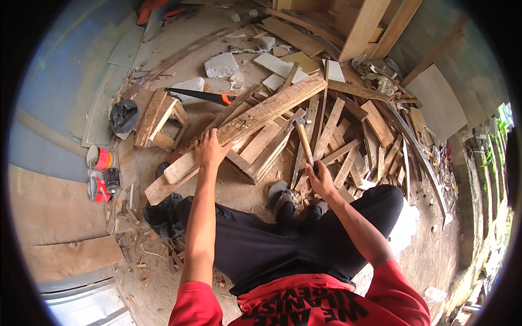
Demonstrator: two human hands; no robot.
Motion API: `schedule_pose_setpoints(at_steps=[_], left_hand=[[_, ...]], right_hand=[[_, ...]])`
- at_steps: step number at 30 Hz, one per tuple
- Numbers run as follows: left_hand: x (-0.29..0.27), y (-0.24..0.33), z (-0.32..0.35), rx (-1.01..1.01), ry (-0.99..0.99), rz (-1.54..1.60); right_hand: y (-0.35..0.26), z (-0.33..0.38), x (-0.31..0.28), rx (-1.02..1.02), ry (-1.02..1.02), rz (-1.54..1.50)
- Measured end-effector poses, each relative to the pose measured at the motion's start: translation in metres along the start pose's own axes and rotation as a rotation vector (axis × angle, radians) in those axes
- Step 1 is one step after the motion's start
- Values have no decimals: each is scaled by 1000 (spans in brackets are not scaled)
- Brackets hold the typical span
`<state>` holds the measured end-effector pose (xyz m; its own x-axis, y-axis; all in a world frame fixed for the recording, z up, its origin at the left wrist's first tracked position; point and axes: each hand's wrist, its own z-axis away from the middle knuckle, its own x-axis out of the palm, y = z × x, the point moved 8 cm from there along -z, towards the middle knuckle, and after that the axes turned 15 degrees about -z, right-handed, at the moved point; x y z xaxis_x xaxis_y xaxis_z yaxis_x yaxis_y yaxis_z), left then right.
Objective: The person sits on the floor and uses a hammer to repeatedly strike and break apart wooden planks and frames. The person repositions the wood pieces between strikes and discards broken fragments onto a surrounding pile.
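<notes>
A thick, rough wooden beam (272,108) lies slantwise in front of me, from near my left knee up to the right. My left hand (210,149) grips it toward its lower left end, fingers over its top. In my right hand (319,179) is a hammer (303,140), held by its wooden handle with the metal head pointing away from me. The hammer head is apart from the beam, above the wood scraps. Under the beam sits a boxlike frame of nailed boards (266,157), partly hidden by it.
A handsaw with an orange-and-black handle (228,99) lies beyond the beam. Loose wood strips (331,127) pile up to the right. At left stand red-labelled cans (100,158), a small wooden stool-like piece (157,119) and a black plastic bag (124,115). Concrete chunks (222,65) lie farther off.
</notes>
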<state>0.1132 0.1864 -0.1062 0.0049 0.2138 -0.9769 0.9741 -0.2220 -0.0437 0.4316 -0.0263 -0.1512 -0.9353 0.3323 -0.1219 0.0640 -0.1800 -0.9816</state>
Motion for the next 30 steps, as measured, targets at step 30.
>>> schedule_pose_setpoints(at_steps=[30], left_hand=[[2,-99,34,305,17,-52]], right_hand=[[-164,24,-103,-348,-113,967]])
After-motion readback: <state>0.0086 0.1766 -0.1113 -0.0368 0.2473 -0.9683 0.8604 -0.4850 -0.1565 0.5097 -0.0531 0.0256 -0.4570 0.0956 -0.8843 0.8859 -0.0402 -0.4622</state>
